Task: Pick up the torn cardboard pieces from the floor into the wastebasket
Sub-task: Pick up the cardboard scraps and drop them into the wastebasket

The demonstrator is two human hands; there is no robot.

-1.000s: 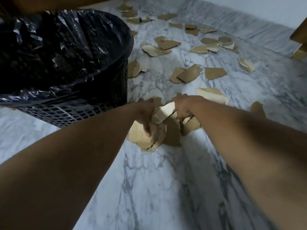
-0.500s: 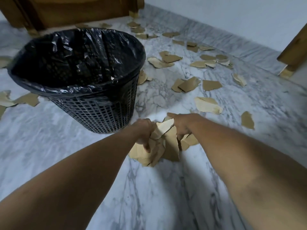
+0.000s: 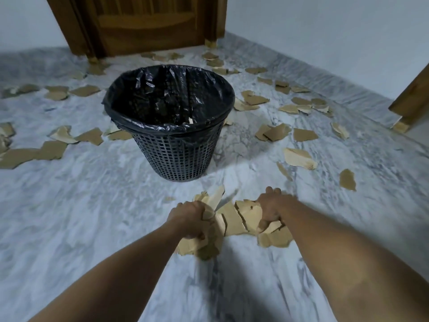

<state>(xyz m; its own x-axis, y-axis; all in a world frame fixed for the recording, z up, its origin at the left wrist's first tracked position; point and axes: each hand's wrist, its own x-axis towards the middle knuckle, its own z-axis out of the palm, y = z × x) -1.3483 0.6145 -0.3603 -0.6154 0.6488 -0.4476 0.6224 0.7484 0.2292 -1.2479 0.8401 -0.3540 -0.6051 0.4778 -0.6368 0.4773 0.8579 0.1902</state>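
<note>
Head cam: both hands low over the marble floor, each clamped on part of one bundle of torn cardboard pieces. Left hand is fisted around the left end of the bundle, fingers curled under, a pale strip sticking up past the knuckles. Right hand grips the right end, fingers wrapped over the top, thumb pressed against a lower piece. Bundle spans the gap between the hands; several cracked brown pieces hang below the left fist and below the right wrist. Can't tell whether the lowest edges touch the floor, motion blur there. Wastebasket stands upright just beyond the hands, slightly left of centre: dark mesh wall, black bag liner folded over the rim. One small pale scrap shows inside near the front rim; rest of the interior too dark to read. Loose scraps lie scattered on the floor all around the basket, left, right and behind it, up to the wooden door at the back. A second wooden post sits at the right edge against the wall.
</note>
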